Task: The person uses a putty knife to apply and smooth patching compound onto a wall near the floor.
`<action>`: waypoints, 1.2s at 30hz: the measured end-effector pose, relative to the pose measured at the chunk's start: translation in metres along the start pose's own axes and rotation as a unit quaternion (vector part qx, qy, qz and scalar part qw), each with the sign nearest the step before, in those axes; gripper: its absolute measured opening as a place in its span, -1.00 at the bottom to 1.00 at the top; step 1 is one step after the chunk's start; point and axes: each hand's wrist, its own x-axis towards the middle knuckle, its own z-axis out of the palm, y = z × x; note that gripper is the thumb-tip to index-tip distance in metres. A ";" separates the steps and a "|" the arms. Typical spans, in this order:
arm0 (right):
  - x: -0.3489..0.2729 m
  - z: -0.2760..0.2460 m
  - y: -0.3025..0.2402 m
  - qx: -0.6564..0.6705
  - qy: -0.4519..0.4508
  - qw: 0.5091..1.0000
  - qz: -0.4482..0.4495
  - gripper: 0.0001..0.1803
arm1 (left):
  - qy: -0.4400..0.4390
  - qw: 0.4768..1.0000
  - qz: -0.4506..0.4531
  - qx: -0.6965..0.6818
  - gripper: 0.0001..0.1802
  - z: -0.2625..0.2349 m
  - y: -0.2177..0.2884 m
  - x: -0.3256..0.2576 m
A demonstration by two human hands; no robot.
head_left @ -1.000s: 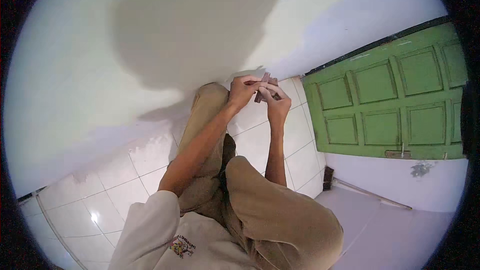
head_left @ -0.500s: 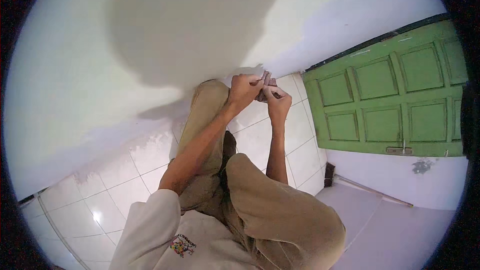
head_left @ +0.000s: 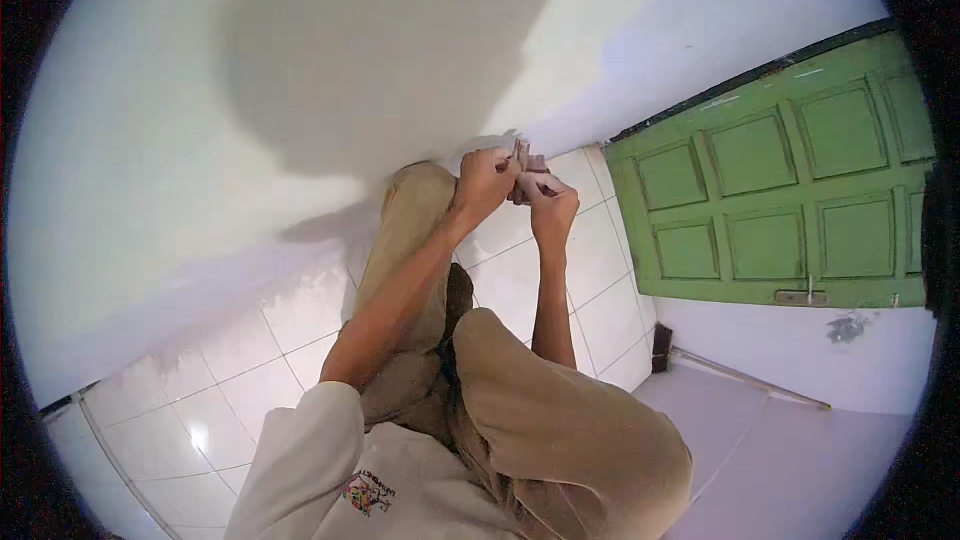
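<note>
A small brownish-grey piece made of crossing flat strips (head_left: 537, 164) is held up between my two hands, above the tiled floor and close to the wall. Its kind is too small to make out. My left hand (head_left: 487, 181) has its fingers closed on the left side of it, beside an upright strip. From below right, my right hand (head_left: 554, 212) pinches its lower part between thumb and fingers. The fingers hide part of the piece.
A pale wall (head_left: 140, 170) with a large shadow rises ahead. White tiles (head_left: 235, 370) cover the floor. My bent knees in brown trousers (head_left: 570, 430) lie below the hands. At the right are a green panelled door (head_left: 765, 230) and a long-handled broom (head_left: 750, 378) on the floor.
Both hands have shifted very slightly left with the piece. Its upright strip has tipped a little leftward, and the fingers stay closed on it.
</note>
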 end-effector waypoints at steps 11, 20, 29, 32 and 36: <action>0.001 -0.001 -0.003 -0.045 -0.001 0.998 -0.033 -0.87 | 0.006 0.999 -0.026 0.030 -0.75 -0.003 0.002 0.003; 0.004 -0.001 0.007 -0.002 0.020 1.000 0.005 -0.80 | 0.004 0.999 0.026 -0.023 -0.71 0.000 -0.007 0.002; 0.002 0.003 -0.001 0.057 0.000 0.998 0.012 -0.78 | 0.006 0.999 0.047 -0.002 -0.73 0.000 -0.019 0.004; 0.003 -0.001 0.008 0.100 -0.028 0.994 0.033 -0.79 | 0.039 0.996 0.069 -0.047 -0.76 0.007 -0.016 0.002; 0.007 -0.005 0.020 0.043 -0.037 0.998 0.028 -0.83 | 0.065 0.988 0.099 -0.102 -0.74 0.008 -0.005 0.005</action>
